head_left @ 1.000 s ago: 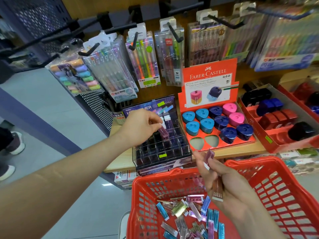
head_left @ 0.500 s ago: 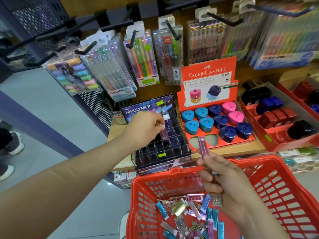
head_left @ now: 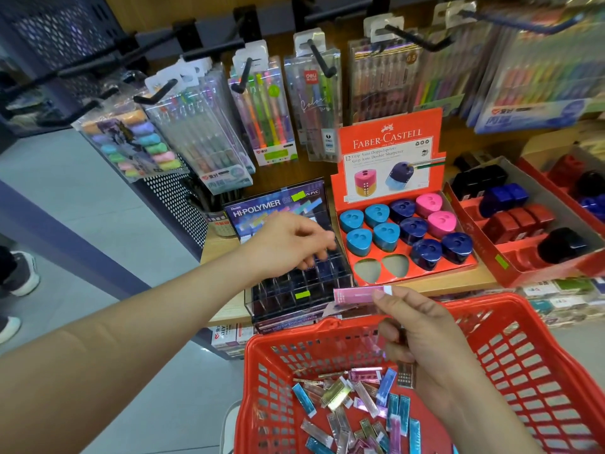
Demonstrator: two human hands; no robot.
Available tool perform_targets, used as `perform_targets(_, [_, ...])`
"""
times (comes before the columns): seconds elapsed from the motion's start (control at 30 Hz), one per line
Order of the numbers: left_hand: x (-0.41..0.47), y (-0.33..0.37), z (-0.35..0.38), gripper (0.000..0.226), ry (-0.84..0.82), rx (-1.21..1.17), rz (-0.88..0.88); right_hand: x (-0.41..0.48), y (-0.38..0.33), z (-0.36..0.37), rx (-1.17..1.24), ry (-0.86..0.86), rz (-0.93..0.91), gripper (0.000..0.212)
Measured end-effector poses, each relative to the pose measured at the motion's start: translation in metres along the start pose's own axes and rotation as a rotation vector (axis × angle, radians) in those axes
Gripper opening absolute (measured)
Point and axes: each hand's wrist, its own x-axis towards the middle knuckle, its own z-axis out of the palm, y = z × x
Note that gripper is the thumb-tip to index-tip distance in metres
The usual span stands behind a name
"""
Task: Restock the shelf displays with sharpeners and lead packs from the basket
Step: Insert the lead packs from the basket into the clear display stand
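A person is standing at a stationery shelf, seen from above over both bare forearms. The left hand (head_left: 288, 245) is hovering over the far rows of a clear, compartmented Hi-Polymer lead display case (head_left: 281, 296) sitting on the wooden shelf (head_left: 226, 311). Its fingers are curling loosely downward. They are blurred, so it is not possible to tell whether they are holding anything.

The right hand (head_left: 422, 339) is hanging above a red plastic basket (head_left: 537, 365), just near of the shelf edge. Its thumb and fingertips are pinching a pink lead pack (head_left: 358, 294), which is lying level and pointing left toward the case. The lower fingers are curling round at least one more pack (head_left: 406, 376) against the palm. Many loose lead packs (head_left: 353, 401) in blue, pink and silver are lying scattered on the basket floor.

Right of the case, a red Faber-Castell display tray (head_left: 389, 149) is holding triangular sharpeners (head_left: 386, 235) in light blue, navy and pink, with two near-left slots (head_left: 381, 267) showing bare. Further right, another red tray (head_left: 510, 273) is holding black, blue and red sharpeners (head_left: 501, 198). Pen packs (head_left: 271, 109) are hanging on hooks behind.
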Motion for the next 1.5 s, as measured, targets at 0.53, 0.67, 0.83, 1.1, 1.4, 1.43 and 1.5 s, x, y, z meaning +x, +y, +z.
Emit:
perform_targets(0.53, [-0.021, 0.022, 0.015, 0.008, -0.302, -0.139, 0.008, 0.008, -0.004, 0.008, -0.048, -0.049, -0.073, 0.035])
perform_targets(0.67, [-0.009, 0.016, -0.014, 0.01, 0.045, -0.119, -0.022, 0.014, -0.005, -0.007, 0.444, 0.01, 0.107, 0.043])
perform_targets(0.83, [0.003, -0.005, -0.028, 0.007, 0.297, 0.007, -0.015, 0.017, 0.002, -0.018, 0.569, -0.001, 0.122, 0.06])
perform_targets(1.1, [0.006, -0.023, -0.013, 0.006, 0.313, 0.34, 0.062, 0.009, 0.003, -0.013, 0.659, 0.06, 0.114, 0.048])
perform_targets(1.4, [0.011, -0.04, -0.002, 0.008, 0.275, 0.508, 0.188, 0.002, 0.005, -0.006, 0.484, 0.024, 0.088, 0.022])
perform_targets(1.43, [0.012, -0.042, 0.0, 0.009, 0.272, 0.534, 0.208, 0.0, 0.003, -0.004, 0.454, 0.026, 0.086, 0.022])
perform_targets(1.5, [0.014, -0.044, 0.003, 0.01, 0.277, 0.578, 0.235, -0.002, 0.002, -0.003, 0.41, 0.021, 0.081, 0.022])
